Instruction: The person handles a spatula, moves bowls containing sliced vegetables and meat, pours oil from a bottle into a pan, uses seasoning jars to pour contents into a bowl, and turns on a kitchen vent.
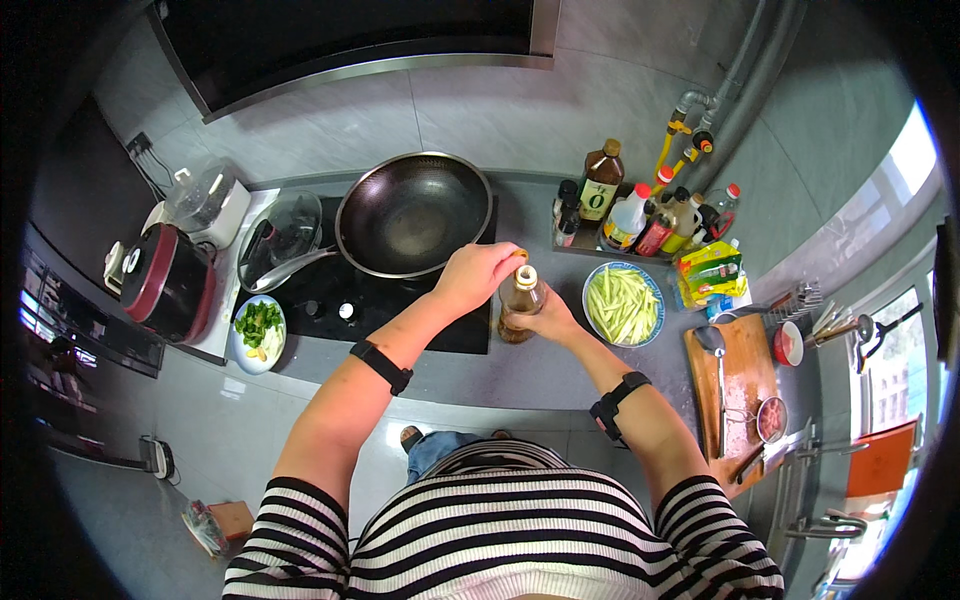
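My right hand (pixel 551 319) is wrapped around a bottle (pixel 520 300) of brown liquid, upright at the right edge of the black cooktop (pixel 435 322). The bottle's white mouth is uncovered. Just above it, the fingers of my left hand (pixel 480 274) pinch a small yellowish cap (pixel 520 253). Behind my left hand a dark wok (pixel 415 217) sits on the cooktop, with no food visible in it. A blue-rimmed bowl of pale green vegetable strips (pixel 624 304) stands to the right of the bottle.
Several seasoning bottles (pixel 622 217) fill a rack by the wall. At right, a wooden cutting board (pixel 739 352) carries a ladle, a knife and a strainer of meat (pixel 771 418). Left are a glass lid (pixel 281 232), a plate of chopped greens (pixel 259 322) and a rice cooker (pixel 169 281).
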### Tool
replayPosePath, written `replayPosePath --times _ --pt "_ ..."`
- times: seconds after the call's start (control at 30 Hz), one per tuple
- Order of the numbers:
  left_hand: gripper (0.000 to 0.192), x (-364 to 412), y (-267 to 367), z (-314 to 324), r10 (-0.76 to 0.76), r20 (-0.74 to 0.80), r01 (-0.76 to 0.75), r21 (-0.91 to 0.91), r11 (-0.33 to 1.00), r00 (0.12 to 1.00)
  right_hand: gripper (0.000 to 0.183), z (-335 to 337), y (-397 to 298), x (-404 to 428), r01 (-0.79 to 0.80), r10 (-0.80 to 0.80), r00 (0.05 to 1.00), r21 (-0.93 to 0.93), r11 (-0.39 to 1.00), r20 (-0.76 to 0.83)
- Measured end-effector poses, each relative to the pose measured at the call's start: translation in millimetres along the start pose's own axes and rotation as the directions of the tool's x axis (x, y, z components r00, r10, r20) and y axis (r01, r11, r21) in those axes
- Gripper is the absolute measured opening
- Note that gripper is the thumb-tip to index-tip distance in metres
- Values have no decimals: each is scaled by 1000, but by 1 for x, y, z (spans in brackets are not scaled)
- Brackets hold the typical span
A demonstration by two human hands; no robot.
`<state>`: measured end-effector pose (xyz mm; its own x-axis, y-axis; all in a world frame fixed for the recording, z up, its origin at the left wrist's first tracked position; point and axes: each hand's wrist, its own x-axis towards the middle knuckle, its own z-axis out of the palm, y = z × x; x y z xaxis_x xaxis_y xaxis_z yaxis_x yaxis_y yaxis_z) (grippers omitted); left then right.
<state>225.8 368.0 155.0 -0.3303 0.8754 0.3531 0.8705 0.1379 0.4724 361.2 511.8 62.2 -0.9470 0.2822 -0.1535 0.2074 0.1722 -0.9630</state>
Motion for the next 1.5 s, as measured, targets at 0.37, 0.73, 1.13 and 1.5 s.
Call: replayPosePath --times 0.37,0.73,1.13,1.5 --pt "51 -19 -11 42 -211 141 253 -589 768 967 85 -2 34 8 92 -105 987 113 989 120" --pt "33 -35 -19 42 -29 204 192 -851 488 979 98 -10 33 0 174 -160 983 -175 969 91" --pt "42 -62 -77 -36 -234 168 285 -670 686 958 60 40 -62 2 136 -210 956 -324 936 -205" --pt "40 -80 -160 -93 -317 -121 257 -354 899 941 67 72 -113 47 -147 -133 947 -761 632 -293"
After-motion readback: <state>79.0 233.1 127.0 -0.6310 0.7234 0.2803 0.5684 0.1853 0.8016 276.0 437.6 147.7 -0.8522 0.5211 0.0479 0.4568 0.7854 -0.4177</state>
